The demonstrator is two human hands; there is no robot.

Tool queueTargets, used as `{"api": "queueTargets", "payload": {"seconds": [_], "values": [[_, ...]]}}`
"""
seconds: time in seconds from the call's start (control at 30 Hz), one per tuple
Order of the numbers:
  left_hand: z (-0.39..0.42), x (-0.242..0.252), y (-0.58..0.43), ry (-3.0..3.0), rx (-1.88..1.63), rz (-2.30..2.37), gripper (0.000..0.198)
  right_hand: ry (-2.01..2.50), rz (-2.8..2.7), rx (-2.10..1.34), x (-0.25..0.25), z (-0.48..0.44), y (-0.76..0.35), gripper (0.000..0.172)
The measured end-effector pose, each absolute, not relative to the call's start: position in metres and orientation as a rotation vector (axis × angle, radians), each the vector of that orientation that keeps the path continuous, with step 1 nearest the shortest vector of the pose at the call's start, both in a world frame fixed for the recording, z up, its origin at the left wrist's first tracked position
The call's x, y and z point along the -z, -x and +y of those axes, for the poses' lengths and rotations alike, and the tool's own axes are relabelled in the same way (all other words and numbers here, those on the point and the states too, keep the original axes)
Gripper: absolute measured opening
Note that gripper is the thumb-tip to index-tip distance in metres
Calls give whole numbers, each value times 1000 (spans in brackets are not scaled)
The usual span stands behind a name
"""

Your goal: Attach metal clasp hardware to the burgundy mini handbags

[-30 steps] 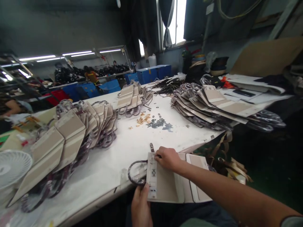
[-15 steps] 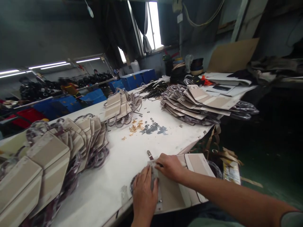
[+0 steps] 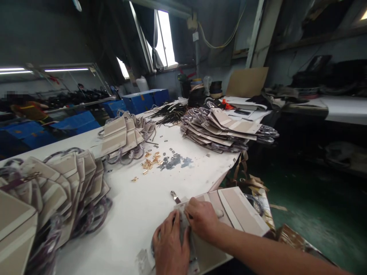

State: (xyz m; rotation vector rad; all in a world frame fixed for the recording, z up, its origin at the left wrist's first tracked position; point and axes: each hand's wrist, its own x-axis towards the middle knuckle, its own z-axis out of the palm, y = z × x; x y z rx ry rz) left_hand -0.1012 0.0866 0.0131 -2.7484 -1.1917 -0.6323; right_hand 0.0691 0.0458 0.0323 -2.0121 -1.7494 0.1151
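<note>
A flat beige bag piece with pale strips lies at the table's near edge. My left hand rests on its left edge, fingers stretched out and pressing down on clear plastic film. Close beside it, my right hand is closed, knuckles up, over the same edge. A pale rounded end shows behind the right hand; whether it belongs to something in the fist I cannot tell. A strap end with a metal clasp sticks out beyond the piece's far left corner.
Stacks of similar beige pieces with plastic-wrapped handles stand at the left, centre back and right. Gold fittings and dark metal plates are scattered mid-table. Black straps lie farther back. Boxes and scraps sit on the floor at right.
The camera view has turned to the right, so the scene sits farther left. Both hands stay at the piece's left edge, and the piece appears slightly rotated.
</note>
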Motion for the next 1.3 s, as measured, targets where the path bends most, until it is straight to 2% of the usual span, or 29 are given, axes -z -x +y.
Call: {"api": "queueTargets", "payload": {"seconds": [0.37, 0.57, 0.7, 0.87, 1.13, 1.3], "values": [[87, -6, 104, 2749, 638, -1170, 44, 2053, -1978, -195, -46, 51, -70, 10], [85, -12, 103, 2707, 616, -1129, 43, 1993, -2038, -254, -56, 53, -80, 17], [85, -12, 106, 2719, 658, -1115, 46, 1948, -1958, -322, -70, 71, -120, 27], [85, -8, 106, 2713, 812, -1139, 44, 2191, -1698, -272, -86, 125, -194, 31], [84, -7, 107, 2685, 880, -1148, 44, 2272, -1592, -332, -70, 165, -220, 25], [80, -6, 106, 2640, 876, -1203, 41, 2179, -1583, -458, -85, 159, -221, 20]]}}
